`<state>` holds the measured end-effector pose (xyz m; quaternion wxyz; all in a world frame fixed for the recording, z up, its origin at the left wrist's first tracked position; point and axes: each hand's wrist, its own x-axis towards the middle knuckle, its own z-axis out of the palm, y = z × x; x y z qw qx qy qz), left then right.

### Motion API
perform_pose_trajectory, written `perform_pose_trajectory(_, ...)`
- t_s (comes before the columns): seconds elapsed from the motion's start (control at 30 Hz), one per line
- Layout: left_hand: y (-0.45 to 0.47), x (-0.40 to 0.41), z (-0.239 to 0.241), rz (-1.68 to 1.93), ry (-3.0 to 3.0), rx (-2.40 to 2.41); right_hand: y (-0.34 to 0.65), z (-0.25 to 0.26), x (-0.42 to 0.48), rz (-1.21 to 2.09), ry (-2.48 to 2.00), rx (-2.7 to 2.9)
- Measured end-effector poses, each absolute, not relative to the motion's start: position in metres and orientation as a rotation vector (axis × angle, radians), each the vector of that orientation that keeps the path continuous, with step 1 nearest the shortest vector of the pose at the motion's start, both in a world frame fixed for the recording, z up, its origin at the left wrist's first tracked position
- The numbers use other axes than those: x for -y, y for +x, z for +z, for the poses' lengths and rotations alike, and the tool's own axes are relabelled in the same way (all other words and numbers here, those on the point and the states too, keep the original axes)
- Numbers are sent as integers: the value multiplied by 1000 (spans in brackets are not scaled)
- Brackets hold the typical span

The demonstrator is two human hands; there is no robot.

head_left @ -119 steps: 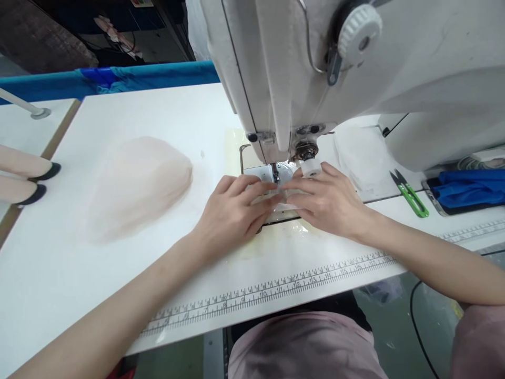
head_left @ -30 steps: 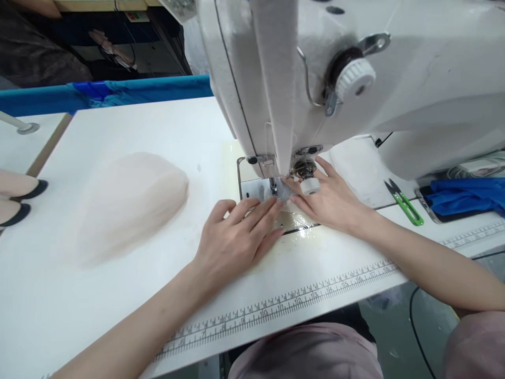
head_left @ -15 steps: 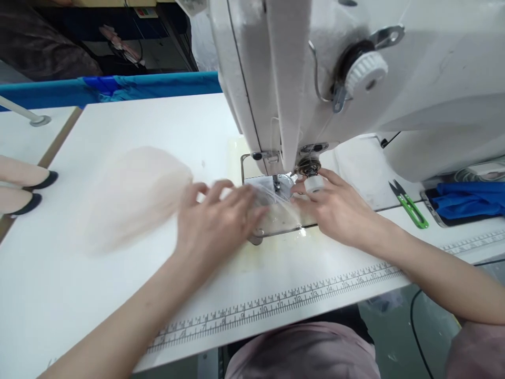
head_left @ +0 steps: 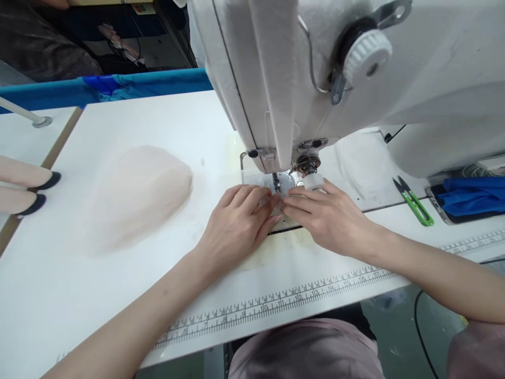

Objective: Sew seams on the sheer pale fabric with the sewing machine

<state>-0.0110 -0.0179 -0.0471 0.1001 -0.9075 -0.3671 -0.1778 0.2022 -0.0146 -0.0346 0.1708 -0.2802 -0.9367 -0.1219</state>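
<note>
My left hand (head_left: 242,218) rests on the sewing machine bed with its fingers pressed together, pinching close in front of the presser foot (head_left: 276,182). From the other side my right hand (head_left: 329,218) is closed too, and its fingertips meet those of the left. Between the fingertips is thin sheer fabric, almost wholly hidden by the fingers. The white sewing machine (head_left: 339,84) stands over both hands. A pale pink sheer fabric piece (head_left: 142,195), rounded in shape, lies on the table to the left, touched by neither hand.
Green thread snips (head_left: 414,202) lie to the right, beside a phone (head_left: 437,202) partly covered by blue cloth (head_left: 473,195). A printed ruler (head_left: 276,305) runs along the front edge. Beige pieces with black ends (head_left: 29,189) jut in at far left. Blue fabric (head_left: 158,84) borders the back.
My left hand has moved right and slightly down, so its fingertips now meet the right hand's. The translucent strip seen between the hands is now covered. My view has shifted slightly.
</note>
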Motion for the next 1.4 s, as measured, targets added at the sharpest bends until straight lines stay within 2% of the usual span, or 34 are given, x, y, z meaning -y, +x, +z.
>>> perform_pose_trajectory(0.87,-11,22,-43,-467,-2645,1080,200,-45,7,-328,-942,2691)
perform_pose_trajectory(1.4,-12,30,-42,-527,-2590,871,204,-48,6,-419,-786,2560)
